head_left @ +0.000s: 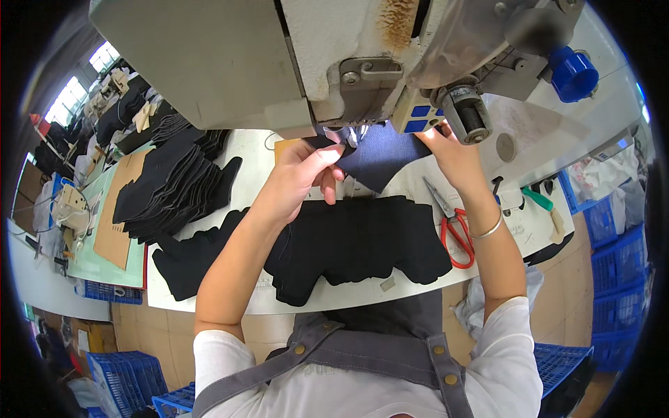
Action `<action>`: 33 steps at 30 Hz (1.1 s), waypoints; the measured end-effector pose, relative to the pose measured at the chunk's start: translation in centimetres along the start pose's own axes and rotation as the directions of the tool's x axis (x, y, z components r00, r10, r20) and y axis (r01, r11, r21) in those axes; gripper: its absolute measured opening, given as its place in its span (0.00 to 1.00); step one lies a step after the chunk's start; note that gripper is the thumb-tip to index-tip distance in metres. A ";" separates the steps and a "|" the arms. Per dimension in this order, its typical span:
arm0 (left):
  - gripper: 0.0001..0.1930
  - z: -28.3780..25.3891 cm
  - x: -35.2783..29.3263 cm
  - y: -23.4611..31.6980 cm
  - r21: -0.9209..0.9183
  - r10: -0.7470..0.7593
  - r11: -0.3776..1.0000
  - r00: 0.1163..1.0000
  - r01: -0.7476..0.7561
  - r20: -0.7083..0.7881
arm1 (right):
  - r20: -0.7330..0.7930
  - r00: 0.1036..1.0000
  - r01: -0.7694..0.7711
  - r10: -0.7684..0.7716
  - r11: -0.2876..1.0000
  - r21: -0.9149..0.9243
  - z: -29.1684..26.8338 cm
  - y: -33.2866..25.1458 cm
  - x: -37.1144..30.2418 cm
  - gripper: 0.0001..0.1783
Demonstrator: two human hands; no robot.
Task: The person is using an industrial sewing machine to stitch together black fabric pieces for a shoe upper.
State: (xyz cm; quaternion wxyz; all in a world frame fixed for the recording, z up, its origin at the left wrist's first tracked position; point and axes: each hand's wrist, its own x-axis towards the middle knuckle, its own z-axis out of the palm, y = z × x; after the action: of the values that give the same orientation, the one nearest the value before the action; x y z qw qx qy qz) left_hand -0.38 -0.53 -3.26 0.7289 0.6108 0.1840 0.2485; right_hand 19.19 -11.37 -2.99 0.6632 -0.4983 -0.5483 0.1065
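A dark blue fabric piece (380, 159) lies under the presser foot (352, 136) of a sewing machine (230, 63). My left hand (306, 171) pinches its left edge close to the needle, thumb on top. My right hand (451, 155) grips the upper right corner of the same piece, its fingertips partly behind the machine's control panel. Nearer to me, black cut fabric pieces (362, 240) are spread along the table's front. Red-handled scissors (456, 233) lie beside my right forearm, blades pointing away.
A fanned stack of black cut pieces (171, 184) sits at the left, next to a brown board (125, 209). A green-handled tool (538, 198) lies at the right of the white table (237, 157). Blue plastic crates (617, 261) are piled on the right, and more crates (129, 380) stand at lower left.
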 end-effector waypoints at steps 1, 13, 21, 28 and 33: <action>0.10 0.0 0.0 0.0 0.000 -0.001 1.000 1.000 0.001 0.000 | 0.011 1.000 0.009 -0.009 0.997 0.077 0.2 -0.1 0.4 0.07; 0.11 0.6 0.6 -0.4 -0.029 0.023 0.999 0.997 -0.025 -0.068 | -0.025 0.995 -0.091 0.093 0.993 0.069 0.2 2.9 3.7 0.05; 0.09 0.8 1.3 -0.5 -0.003 0.152 0.988 0.981 -0.154 -0.120 | -0.088 0.978 -0.145 0.188 0.923 0.358 0.7 2.8 4.7 0.09; 0.10 0.8 1.6 -0.5 -0.017 0.129 0.991 0.982 -0.133 -0.136 | -0.042 0.979 -0.187 0.197 0.966 0.181 0.9 2.7 4.4 0.12; 0.11 0.0 1.6 -0.8 -0.004 0.121 0.993 0.989 -0.122 -0.081 | -0.025 0.976 -0.213 0.214 0.976 0.040 -0.1 2.2 2.0 0.14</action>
State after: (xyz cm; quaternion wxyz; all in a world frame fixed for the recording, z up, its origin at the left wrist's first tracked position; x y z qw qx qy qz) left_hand 1.04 0.29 -3.95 0.7072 0.6070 0.1746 0.3179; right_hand 20.89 -8.94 -3.42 0.6650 -0.5433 -0.4798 0.1802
